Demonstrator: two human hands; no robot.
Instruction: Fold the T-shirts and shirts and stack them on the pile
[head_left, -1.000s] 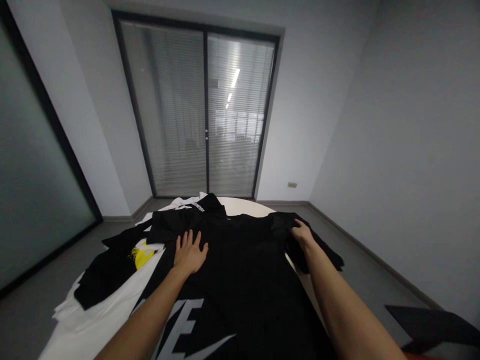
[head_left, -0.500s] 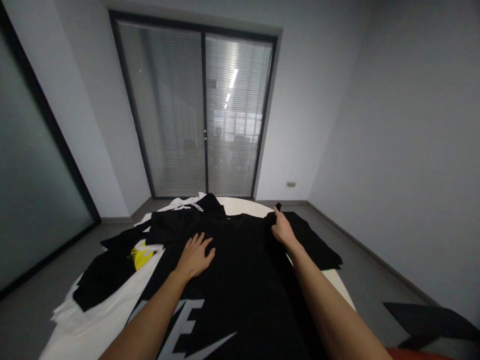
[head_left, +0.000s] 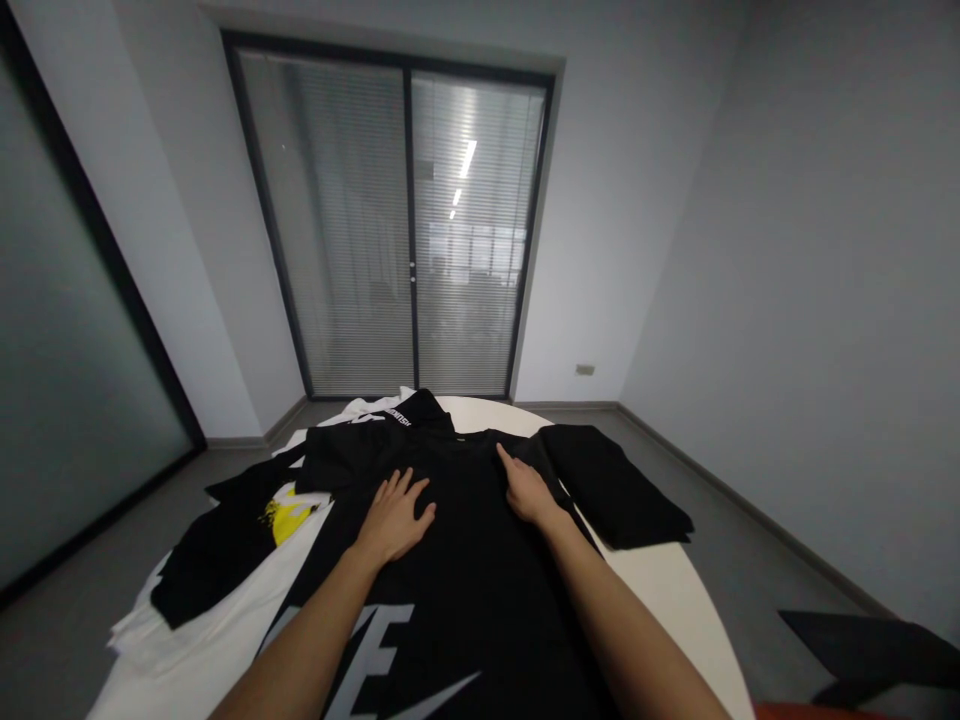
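A black T-shirt with a large grey letter print and swoosh lies spread on the table, its collar at the far end. My left hand rests flat on its chest, fingers spread. Near the right side of the collar, my right hand touches the shirt with its index finger stretched out. Its other fingers are bent and partly hidden, and no pinched cloth shows. The left sleeve is laid out sideways; around my right hand the right sleeve's cloth lies drawn inward.
A folded black garment lies at the right on the white round table. Black and white shirts, one with a yellow print, are heaped at the left. A dark chair part stands at lower right.
My right hand has moved left and inward from the shirt's right shoulder, drawing the sleeve cloth along. More of the folded garment and table edge shows. My left hand has stayed in place.
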